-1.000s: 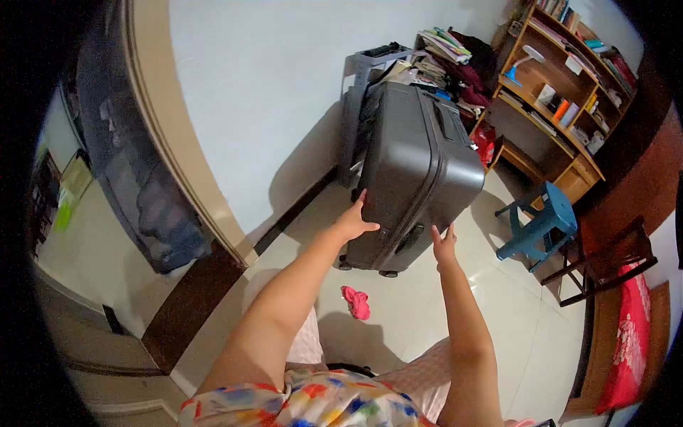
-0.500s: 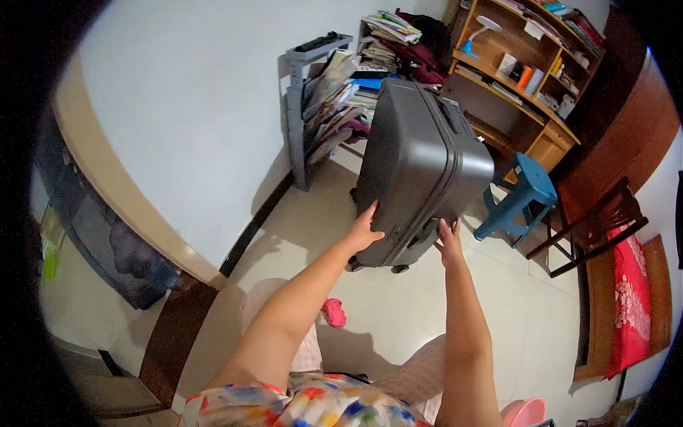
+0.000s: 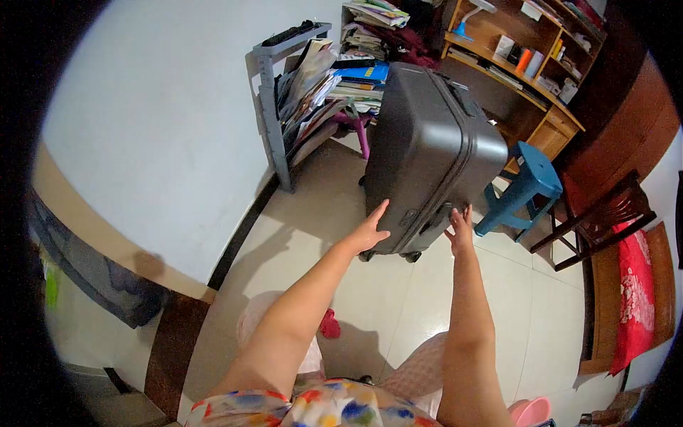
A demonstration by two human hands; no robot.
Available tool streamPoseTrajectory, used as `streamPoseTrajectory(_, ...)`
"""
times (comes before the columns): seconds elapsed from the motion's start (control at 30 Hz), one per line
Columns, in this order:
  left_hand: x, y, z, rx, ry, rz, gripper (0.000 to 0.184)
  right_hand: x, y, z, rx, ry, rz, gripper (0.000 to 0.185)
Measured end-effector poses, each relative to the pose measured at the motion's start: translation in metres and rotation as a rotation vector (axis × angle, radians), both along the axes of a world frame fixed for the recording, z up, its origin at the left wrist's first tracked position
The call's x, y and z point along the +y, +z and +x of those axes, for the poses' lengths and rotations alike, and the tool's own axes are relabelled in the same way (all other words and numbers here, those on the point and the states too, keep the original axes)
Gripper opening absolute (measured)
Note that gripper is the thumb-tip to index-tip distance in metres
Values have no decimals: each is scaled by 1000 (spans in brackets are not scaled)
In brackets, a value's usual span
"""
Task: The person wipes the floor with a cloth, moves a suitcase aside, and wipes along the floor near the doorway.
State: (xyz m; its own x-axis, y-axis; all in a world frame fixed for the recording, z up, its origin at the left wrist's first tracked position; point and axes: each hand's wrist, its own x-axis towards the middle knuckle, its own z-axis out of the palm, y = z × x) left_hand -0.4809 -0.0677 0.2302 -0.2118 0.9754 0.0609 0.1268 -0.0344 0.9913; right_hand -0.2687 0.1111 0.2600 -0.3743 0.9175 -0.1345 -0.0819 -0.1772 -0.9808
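A dark grey hard-shell suitcase (image 3: 420, 142) stands upright on its wheels on the tiled floor, its zipper side and a handle facing me. My left hand (image 3: 371, 229) is at its lower left, thumb and fingers spread; whether it touches the shell is hard to tell. On the lower right, beside the handle, my right hand (image 3: 461, 226) has its fingers apart and holds nothing. A crumpled red-pink cloth (image 3: 329, 324) lies on the floor near my legs.
A grey rack (image 3: 269, 107) with papers stands by the wall, with stacked books (image 3: 363, 89) beside it. To the right are a blue stool (image 3: 530, 181), a dark wooden chair (image 3: 605, 220) and a wooden desk (image 3: 526, 78). A pink basin (image 3: 530, 411) sits at the bottom right.
The suitcase has shifted to the right, away from the grey rack, and more of the papers and books shows. Both hands have moved along with it, and the view has turned.
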Motion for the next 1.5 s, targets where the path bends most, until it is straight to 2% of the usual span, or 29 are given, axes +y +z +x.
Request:
streamPoseTrajectory(0.1,3,5,0,33,-16,38,84,11,6,3,15,7,-20,91)
streamPoseTrajectory(0.3,2,-16,-22,137,94,-82,83,26,-8,-2,39,-30,-19,90)
streamPoseTrajectory(0.33,-2,-15,-26,57,128,-177,81,26,-12,-3,35,-14,-70,89)
streamPoseTrajectory(0.43,-15,-10,-44,133,157,-381,79,17,-26,-14,-47,-2,-151,89)
streamPoseTrajectory(0.47,-20,-9,-48,187,191,-396,76,19,-39,-18,-44,-1,-163,87)
streamPoseTrajectory(0.57,-40,1,-58,154,187,-487,72,-5,-31,-31,-71,99,-139,86)
streamPoseTrajectory(0.8,-96,17,-60,400,159,-447,67,-69,-5,-52,-93,186,-103,72)
streamPoseTrajectory(0.87,-116,19,-64,483,160,-474,67,-73,-22,-58,-92,288,-130,71)
streamPoseTrajectory(0.97,-139,3,-74,811,112,-347,66,-111,-20,-62,-122,387,-131,68)
streamPoseTrajectory(1.07,-162,12,-74,823,12,-364,67,-152,-15,-66,-174,466,-100,66)
streamPoseTrajectory(1.17,-193,40,-61,741,35,-491,68,-174,-22,-74,-206,527,-79,65)
streamPoseTrajectory(1.27,-212,45,-58,778,48,-478,71,-183,-38,-83,-220,577,-75,65)
streamPoseTrajectory(1.5,-254,23,-79,869,-68,-562,74,-242,-43,-110,-319,634,-33,62)
